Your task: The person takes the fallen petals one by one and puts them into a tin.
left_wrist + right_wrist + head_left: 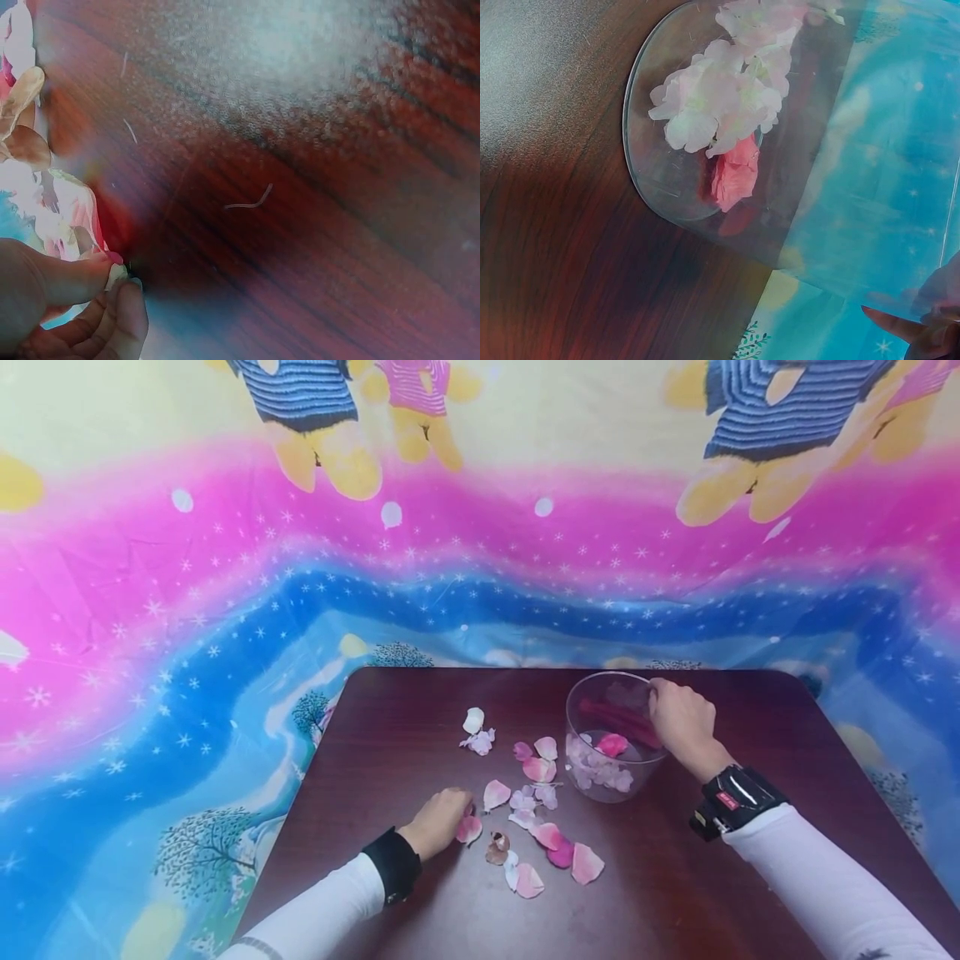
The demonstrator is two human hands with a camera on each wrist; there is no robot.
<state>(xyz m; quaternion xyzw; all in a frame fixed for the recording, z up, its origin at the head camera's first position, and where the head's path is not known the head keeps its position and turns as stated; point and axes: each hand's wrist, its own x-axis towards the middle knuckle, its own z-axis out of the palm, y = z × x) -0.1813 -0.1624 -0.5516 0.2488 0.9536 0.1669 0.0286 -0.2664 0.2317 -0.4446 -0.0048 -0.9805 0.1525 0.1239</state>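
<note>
Several loose pink and white petals (540, 770) lie scattered on a dark wooden table (405, 710). My left hand (453, 812) rests on the table at their near-left edge. In the left wrist view its thumb and a finger (112, 281) pinch the edge of a pink-and-white petal (75, 210). A clear round container (577, 727) stands to the right with pale petals and one pink petal (611, 745) inside. My right hand (662, 695) grips its far right rim. The right wrist view shows the container's base (649, 172), the pink petal (735, 176) and my fingertips (922, 326) behind the clear wall.
A bright cartoon-print cloth (225, 568) hangs behind and drapes around the table. Black bands sit on both wrists (731, 800). Bare wood runs along the table's near edge (637, 902) and far left corner.
</note>
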